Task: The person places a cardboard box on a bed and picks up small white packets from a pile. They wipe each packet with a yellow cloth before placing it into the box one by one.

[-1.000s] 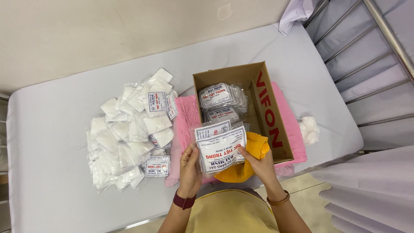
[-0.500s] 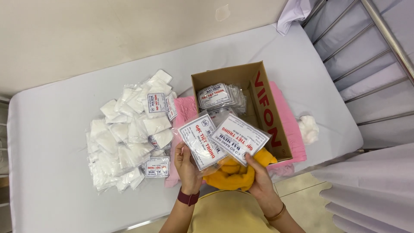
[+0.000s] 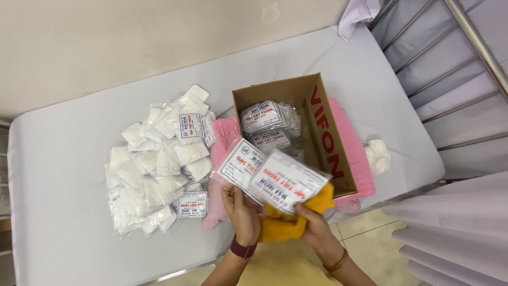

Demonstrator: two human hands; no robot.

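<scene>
My left hand (image 3: 241, 209) and my right hand (image 3: 312, 225) together hold a small stack of clear packets with white printed labels (image 3: 272, 177), fanned apart just in front of an open cardboard box (image 3: 330, 143). The left hand grips the lower left packet and the right hand the lower edge of the top one. More labelled packets (image 3: 267, 119) lie inside the box. An orange cloth (image 3: 283, 225) lies beneath my hands.
A heap of white gauze packets (image 3: 159, 164) lies left of the box on the grey mattress (image 3: 58, 175). A pink cloth (image 3: 225, 140) lies under the box. A white wad (image 3: 377, 154) sits to the right, near metal bed rails (image 3: 450, 69).
The packets in my hands went from one squared stack to a fanned spread, tilted to the right, and my hands dropped slightly toward me.
</scene>
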